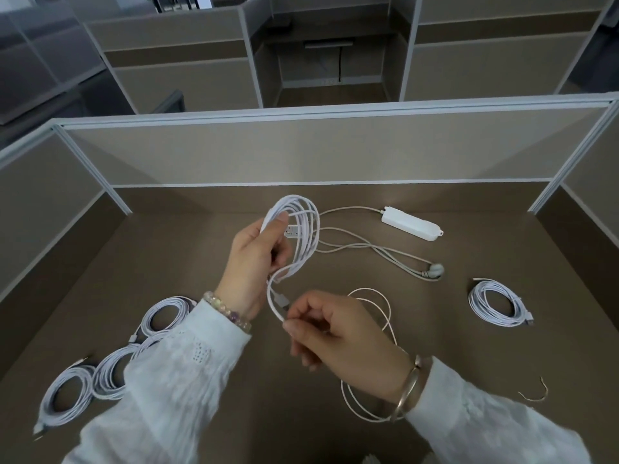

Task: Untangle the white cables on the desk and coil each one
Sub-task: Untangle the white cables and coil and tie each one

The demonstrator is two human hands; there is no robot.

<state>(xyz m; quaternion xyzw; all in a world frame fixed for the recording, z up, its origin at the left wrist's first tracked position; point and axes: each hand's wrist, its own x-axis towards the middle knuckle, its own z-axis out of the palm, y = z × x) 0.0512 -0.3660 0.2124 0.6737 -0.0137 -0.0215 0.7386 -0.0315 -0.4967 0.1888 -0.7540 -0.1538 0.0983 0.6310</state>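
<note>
My left hand [256, 259] grips a coil of white cable [303, 229] held up above the middle of the desk. The cable's tail hangs down from the coil, and my right hand [338, 336] pinches that tail [275, 309] near its plug end. A loose white cable [378, 316] lies looped on the desk under and behind my right hand. Three coiled white cables lie at the left [164, 316] [110, 373] [65, 400], and one coiled cable [495, 303] lies at the right.
A white power strip [410, 223] lies at the back right, its grey cord [385, 252] running across the desk to a plug [435, 270]. A thin twist tie [536, 393] lies at the front right. Partition walls [301, 152] enclose the brown desk [268, 413].
</note>
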